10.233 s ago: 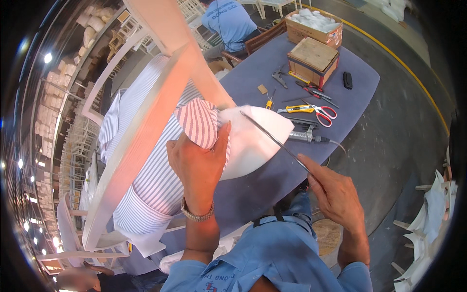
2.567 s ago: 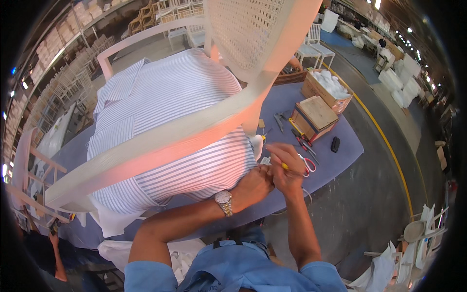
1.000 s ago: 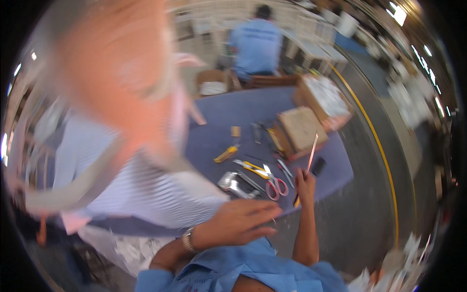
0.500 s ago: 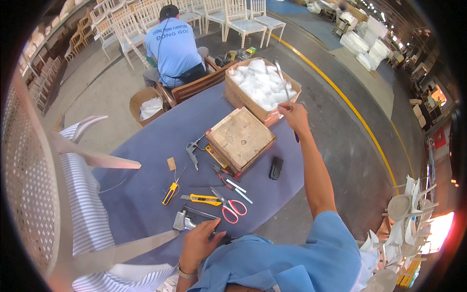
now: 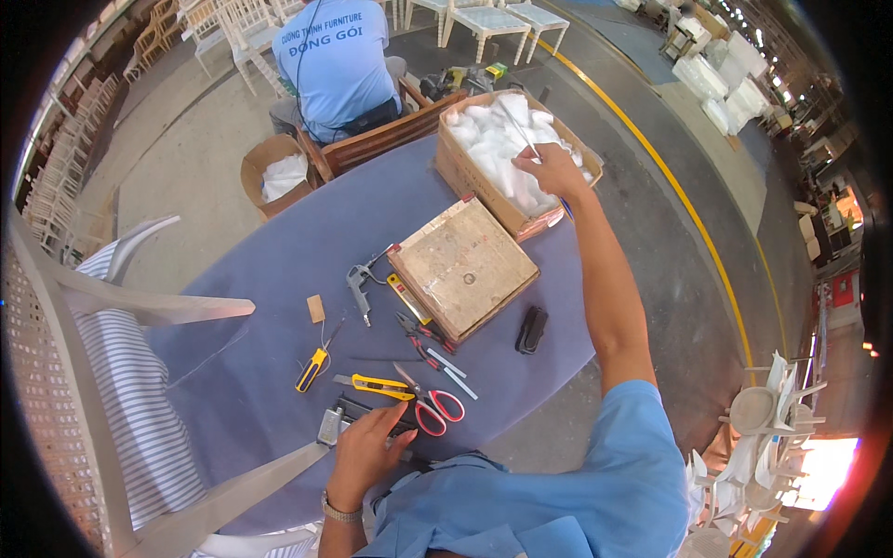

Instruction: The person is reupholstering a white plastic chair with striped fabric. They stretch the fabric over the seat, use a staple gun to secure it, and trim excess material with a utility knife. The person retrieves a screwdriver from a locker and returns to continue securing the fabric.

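So your rod [image 5: 519, 131] is up over the stuffing [image 5: 484, 153], that white heap filling the carton [image 5: 476, 181] at the far end of the table [image 5: 237, 386]. Your right hand [image 5: 556, 175] has it pinched between thumb and fingers, thin end slanting up and away from you. Can't tell if the tip is actually in the white stuff or just above it.

Your left hand [image 5: 365, 456] is down by the near edge, fingers loosely bent, thumb apart, nothing in its grip that I can see. It's right over the silver tool [image 5: 330, 426], but whether you're touching that is anyone's call. The yellow cutter [image 5: 381, 385] lies just past your fingertips, with the red-handled scissors [image 5: 421, 395] next to it.

Further up you've got pliers [image 5: 421, 339], then a wooden box [image 5: 470, 265] sitting just this side of the carton. Air gun [image 5: 359, 288] is left of the box, black case [image 5: 531, 330] right of it, and a yellow screwdriver [image 5: 313, 370] is off to the left near a little brown tag [image 5: 315, 309].

Over on your left there's the pale chair [image 5: 223, 500] with the striped fabric [image 5: 139, 409]. Past the table, a co-worker [image 5: 335, 70] in light blue sits with their back to you, beside a smaller box [image 5: 256, 191] with more white stuff in it.
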A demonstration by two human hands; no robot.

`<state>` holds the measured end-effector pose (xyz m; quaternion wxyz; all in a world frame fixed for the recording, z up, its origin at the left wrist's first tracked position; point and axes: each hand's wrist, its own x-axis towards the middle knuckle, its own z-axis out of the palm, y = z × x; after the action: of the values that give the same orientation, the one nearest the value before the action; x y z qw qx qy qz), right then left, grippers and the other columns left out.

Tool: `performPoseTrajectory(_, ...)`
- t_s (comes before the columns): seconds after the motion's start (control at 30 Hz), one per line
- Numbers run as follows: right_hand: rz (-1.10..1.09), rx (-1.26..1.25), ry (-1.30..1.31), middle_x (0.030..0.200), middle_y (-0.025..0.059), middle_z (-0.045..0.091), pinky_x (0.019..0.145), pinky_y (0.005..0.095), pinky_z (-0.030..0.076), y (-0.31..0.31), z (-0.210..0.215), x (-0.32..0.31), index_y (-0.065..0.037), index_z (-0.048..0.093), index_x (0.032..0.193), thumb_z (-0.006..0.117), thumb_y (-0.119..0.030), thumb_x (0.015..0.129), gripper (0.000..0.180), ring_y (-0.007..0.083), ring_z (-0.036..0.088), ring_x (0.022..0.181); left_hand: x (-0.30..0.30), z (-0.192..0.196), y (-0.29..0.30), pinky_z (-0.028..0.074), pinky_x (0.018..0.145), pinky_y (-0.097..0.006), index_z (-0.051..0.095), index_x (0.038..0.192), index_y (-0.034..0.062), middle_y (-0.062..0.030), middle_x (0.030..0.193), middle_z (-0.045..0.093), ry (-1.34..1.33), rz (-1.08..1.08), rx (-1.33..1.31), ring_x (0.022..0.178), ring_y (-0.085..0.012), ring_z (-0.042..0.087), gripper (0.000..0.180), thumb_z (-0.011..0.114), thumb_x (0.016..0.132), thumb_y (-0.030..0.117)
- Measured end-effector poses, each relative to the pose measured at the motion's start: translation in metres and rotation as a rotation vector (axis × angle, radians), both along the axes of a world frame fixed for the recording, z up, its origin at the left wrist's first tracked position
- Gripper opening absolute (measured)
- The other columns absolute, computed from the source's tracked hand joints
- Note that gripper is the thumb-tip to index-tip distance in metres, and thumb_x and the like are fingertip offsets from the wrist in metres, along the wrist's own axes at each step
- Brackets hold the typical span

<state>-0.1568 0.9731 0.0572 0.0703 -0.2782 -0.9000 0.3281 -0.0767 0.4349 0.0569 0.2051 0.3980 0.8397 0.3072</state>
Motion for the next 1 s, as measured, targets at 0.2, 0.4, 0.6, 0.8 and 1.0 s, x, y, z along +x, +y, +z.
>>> performPoseTrajectory(0.2, -0.063, -0.123, -0.001, 0.084, 0.0082, 0.077, 0.047, 0.0325, 0.050, 0.006, -0.020, 0.000, -0.006, 0.073, 0.120, 0.073, -0.027, 0.090, 0.037, 0.0150, 0.060, 0.048, 0.003, -0.003, 0.003, 0.057, 0.074, -0.040, 0.066, 0.132, 0.0120, -0.0121, 0.110, 0.072, 0.001, -0.066, -0.051, 0.090, -0.0304, 0.072, 0.050, 0.076, 0.091, 0.036)
performPoseTrajectory(0.4, -0.112, 0.297, -0.270, 0.108, 0.0172, 0.076, 0.089, 0.0485, 0.056, 0.006, -0.045, -0.020, -0.022, 0.076, 0.119, 0.069, -0.032, 0.090, 0.031, 0.0374, 0.071, 0.107, 0.004, 0.000, -0.004, 0.057, 0.076, -0.041, 0.065, 0.133, 0.0138, -0.0101, 0.108, 0.072, 0.002, -0.035, -0.081, 0.092, -0.0320, 0.071, 0.048, 0.074, 0.092, 0.038)
performPoseTrajectory(0.6, -0.408, 0.039, 0.293, 0.090, 0.0172, 0.074, 0.080, 0.0454, 0.055, 0.017, 0.001, -0.002, -0.007, 0.068, 0.109, 0.067, -0.029, 0.094, 0.026, 0.0355, 0.073, 0.092, 0.012, -0.007, -0.029, 0.056, 0.069, -0.038, 0.067, 0.132, 0.0151, -0.0086, 0.102, 0.071, 0.046, 0.064, -0.053, 0.084, -0.0274, 0.071, 0.050, 0.080, 0.088, 0.034)
performPoseTrajectory(0.8, -0.474, 0.268, 0.374, 0.099, 0.0172, 0.072, 0.083, 0.0469, 0.055, 0.013, 0.015, 0.039, -0.008, 0.062, 0.110, 0.072, -0.023, 0.091, 0.026, 0.0360, 0.071, 0.096, 0.025, -0.009, -0.036, 0.056, 0.070, -0.037, 0.065, 0.134, 0.0141, -0.0085, 0.100, 0.070, 0.052, -0.014, 0.021, 0.086, -0.0272, 0.070, 0.052, 0.080, 0.088, 0.032)
performPoseTrajectory(1.0, -0.244, 0.385, 0.037, 0.110, 0.0208, 0.071, 0.091, 0.0495, 0.052, -0.025, -0.033, 0.081, -0.011, 0.067, 0.120, 0.073, -0.022, 0.089, 0.033, 0.0406, 0.067, 0.107, 0.036, -0.005, -0.016, 0.056, 0.076, -0.040, 0.064, 0.132, 0.0100, -0.0101, 0.104, 0.068, 0.064, -0.195, 0.089, 0.095, -0.0308, 0.069, 0.048, 0.075, 0.092, 0.034)
